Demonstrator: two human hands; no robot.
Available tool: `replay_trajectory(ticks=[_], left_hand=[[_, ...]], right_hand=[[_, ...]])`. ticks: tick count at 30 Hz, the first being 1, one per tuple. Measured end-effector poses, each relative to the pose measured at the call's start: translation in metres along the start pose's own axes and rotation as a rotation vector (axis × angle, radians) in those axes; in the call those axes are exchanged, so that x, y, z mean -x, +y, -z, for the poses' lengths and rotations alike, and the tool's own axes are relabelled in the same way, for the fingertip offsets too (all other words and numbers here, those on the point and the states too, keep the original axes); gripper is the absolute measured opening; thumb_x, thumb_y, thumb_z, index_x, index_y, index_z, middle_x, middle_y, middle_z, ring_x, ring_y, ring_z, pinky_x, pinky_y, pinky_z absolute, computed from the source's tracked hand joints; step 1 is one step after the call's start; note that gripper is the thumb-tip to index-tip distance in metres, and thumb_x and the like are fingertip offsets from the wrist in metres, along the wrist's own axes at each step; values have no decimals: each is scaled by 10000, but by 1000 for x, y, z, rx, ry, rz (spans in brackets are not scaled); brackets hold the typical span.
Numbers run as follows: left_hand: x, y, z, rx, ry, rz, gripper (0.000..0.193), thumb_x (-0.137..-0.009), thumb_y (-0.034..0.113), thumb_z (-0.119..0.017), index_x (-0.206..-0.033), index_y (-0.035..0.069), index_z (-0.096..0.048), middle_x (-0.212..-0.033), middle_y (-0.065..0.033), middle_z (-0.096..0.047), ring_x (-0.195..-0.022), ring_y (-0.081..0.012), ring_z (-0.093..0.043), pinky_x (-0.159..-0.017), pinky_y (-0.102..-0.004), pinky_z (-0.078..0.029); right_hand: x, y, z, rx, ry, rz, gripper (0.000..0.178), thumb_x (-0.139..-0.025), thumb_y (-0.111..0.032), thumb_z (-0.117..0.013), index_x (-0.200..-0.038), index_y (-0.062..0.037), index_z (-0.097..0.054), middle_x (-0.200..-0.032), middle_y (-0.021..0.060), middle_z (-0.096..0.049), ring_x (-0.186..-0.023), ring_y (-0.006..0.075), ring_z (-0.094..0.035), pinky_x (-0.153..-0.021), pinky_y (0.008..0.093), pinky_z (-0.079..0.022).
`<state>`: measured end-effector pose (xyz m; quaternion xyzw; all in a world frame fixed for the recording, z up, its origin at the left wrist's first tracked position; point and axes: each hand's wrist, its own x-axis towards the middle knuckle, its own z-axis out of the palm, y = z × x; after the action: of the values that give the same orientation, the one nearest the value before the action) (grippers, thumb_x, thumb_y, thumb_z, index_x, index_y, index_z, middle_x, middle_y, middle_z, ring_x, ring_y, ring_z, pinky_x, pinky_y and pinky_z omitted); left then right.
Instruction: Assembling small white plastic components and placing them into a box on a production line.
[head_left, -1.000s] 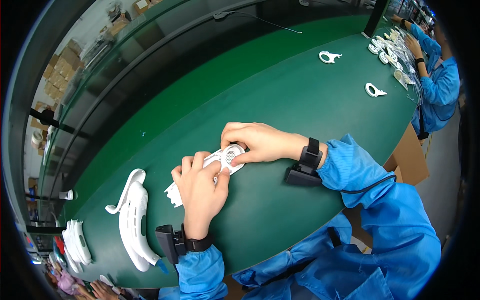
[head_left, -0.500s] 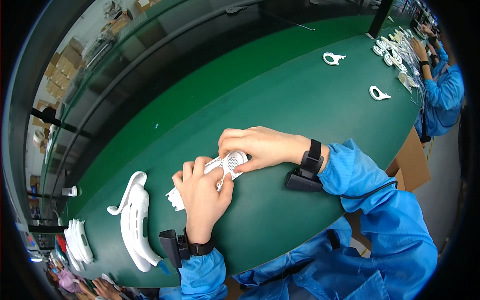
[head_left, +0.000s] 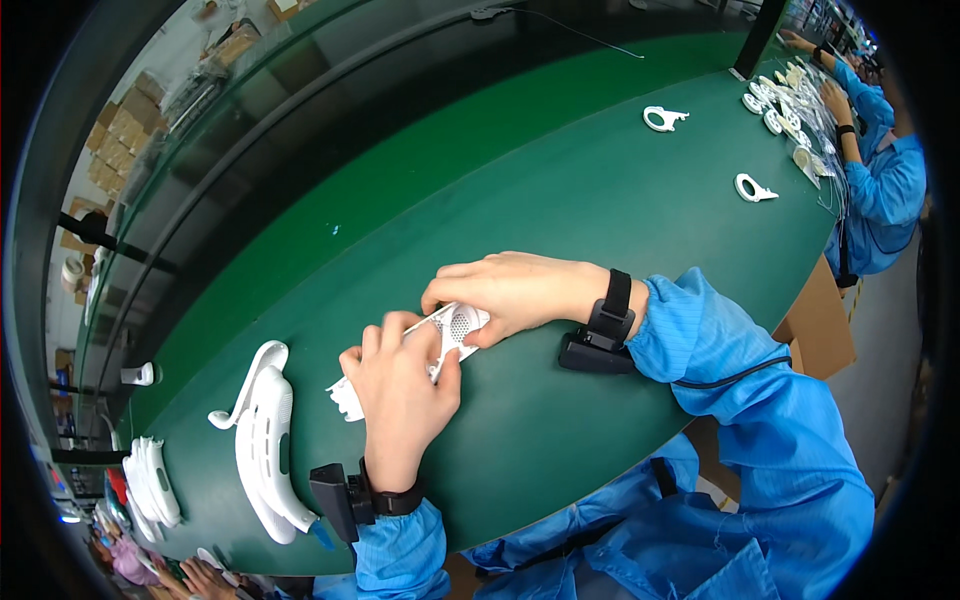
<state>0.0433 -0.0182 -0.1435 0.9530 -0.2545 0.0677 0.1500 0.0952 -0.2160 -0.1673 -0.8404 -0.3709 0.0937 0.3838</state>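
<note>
Both my hands grip one white plastic part (head_left: 455, 328) with a round mesh grille, held just above the green table (head_left: 560, 220). My left hand (head_left: 400, 395) wraps over its near end, fingers curled on top. My right hand (head_left: 505, 290) covers its far end from above. A toothed white end of the part (head_left: 345, 398) sticks out to the left of my left hand. Both wrists wear black bands with small black boxes.
A long curved white shell (head_left: 262, 445) lies left of my hands, a stack of similar shells (head_left: 150, 480) at the far left. Two white ring-shaped parts (head_left: 662, 118) (head_left: 752, 188) lie farther along the table. At the far right, another person's hands (head_left: 830, 95) work over several white parts.
The white part has turned between my hands, its mesh grille now facing up. My hands stay in the same spot over the table.
</note>
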Motion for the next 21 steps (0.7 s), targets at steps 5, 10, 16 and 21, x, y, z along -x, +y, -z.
replay_trajectory(ticks=[5, 10, 16, 21], left_hand=[[-8, 6, 5, 113, -43, 351, 257, -738, 203, -764, -896, 46, -633, -950, -117, -642, -838, -330, -642, -745, -439, -407], [-8, 6, 3, -18, -91, 250, 306, -726, 221, -779, -934, 25, -669, -822, -183, -684, -775, -363, -662, -690, -432, -504], [-8, 0, 2, 25, -44, 176, 305, -719, 214, -780, -960, 55, -681, -807, -167, -681, -760, -359, -656, -667, -429, -493], [-5, -2, 3, 34, -29, 184, 336, -717, 210, -783, -1007, 75, -679, -814, -138, -678, -802, -326, -652, -730, -422, -482]], right_hand=[[1, 1, 2, 49, -66, -14, 453, -738, -179, -760, -1138, -81, -572, -1094, 79, -609, -907, 315, -647, -758, 413, -527], [-2, 12, -4, 38, 49, 95, 313, -763, -232, -752, -995, -43, -662, -940, 92, -656, -830, 301, -651, -699, 391, -517], [-14, 11, -3, -28, 40, -51, 248, -802, -282, -724, -816, -36, -689, -732, 93, -669, -686, 272, -643, -606, 365, -486], [-15, 8, -5, -8, 31, -48, 228, -805, -261, -723, -809, -36, -691, -773, 103, -677, -695, 258, -638, -607, 358, -485]])
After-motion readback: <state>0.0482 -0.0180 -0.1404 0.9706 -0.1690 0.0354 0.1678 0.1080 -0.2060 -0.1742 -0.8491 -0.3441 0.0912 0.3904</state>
